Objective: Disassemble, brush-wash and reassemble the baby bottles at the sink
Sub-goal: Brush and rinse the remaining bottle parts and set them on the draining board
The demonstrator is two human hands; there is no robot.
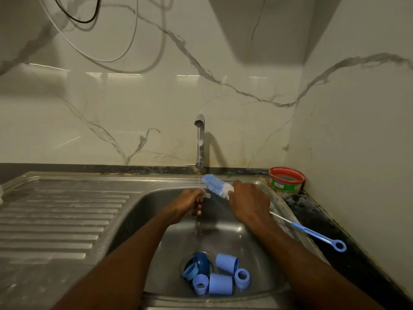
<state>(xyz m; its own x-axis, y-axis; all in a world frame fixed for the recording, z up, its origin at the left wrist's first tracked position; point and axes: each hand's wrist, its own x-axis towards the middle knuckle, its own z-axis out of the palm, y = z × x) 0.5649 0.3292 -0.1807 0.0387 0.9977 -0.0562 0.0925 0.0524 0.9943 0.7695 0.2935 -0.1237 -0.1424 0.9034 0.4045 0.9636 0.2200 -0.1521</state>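
The left hand [190,201] pinches a small clear part under the water; the right hand [249,203] grips the brush [218,185]. Scrub gently and hold tight (it looks slippery). Blue bottle pieces [220,274] wait by the sink [143,198] drain.

no readable text, label on red-rimmed tub [286,180] too blurred to read
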